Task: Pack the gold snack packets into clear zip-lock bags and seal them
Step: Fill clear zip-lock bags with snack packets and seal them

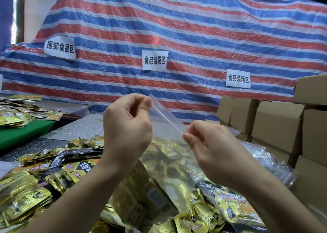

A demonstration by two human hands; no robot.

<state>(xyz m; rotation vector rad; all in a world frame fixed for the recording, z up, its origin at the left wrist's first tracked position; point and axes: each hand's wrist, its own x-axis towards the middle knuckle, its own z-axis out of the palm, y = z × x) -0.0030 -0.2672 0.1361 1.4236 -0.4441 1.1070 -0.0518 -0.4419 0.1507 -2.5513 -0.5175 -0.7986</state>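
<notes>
Bright, even indoor light; glare on the gold packets [26, 185] and clear bag [168, 119]; wide-angle bending at edges; slightly soft focus.

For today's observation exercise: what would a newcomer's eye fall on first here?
Two hands, left hand and right hand, pinch the zip strip of a clear bag at centre. Gold snack packets lie heaped below, and a red-and-blue striped tarp fills the background.

A speckled grey desk [74, 130] carries heaps of gold packets [26, 188], a green cloth [21, 132] and cardboard boxes [276, 124].
</notes>
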